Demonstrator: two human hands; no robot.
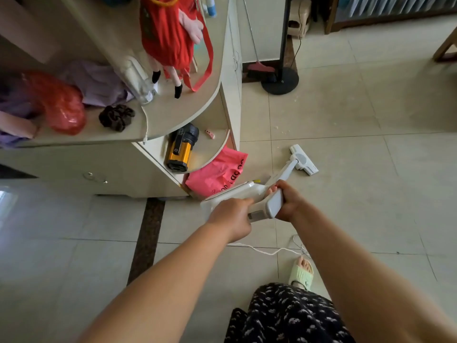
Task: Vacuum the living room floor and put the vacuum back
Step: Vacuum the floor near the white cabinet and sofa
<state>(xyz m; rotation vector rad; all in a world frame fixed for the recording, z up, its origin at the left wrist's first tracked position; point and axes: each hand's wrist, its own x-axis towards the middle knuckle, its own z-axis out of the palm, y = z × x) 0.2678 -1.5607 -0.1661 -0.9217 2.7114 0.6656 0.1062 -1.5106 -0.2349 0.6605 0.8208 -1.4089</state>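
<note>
A white stick vacuum [237, 194] points away from me over the pale tiled floor [346, 194]. Its floor head [303, 159] lies flat on the tiles beyond the tube. My left hand [233, 217] grips the vacuum's body from below and behind. My right hand [288, 200] wraps round the grey handle [274, 203]. The vacuum's white cord [267, 251] trails across the floor beneath my arms. A few small crumbs [282, 129] dot the tiles ahead of the floor head.
A beige rounded shelf unit [188, 112] stands close on the left, with a doll, bags and a yellow flashlight [181, 149]. A pink plastic bag [217, 174] lies at its foot. A black fan base [280, 81] and broom stand ahead. My sandalled foot [301, 271] is below.
</note>
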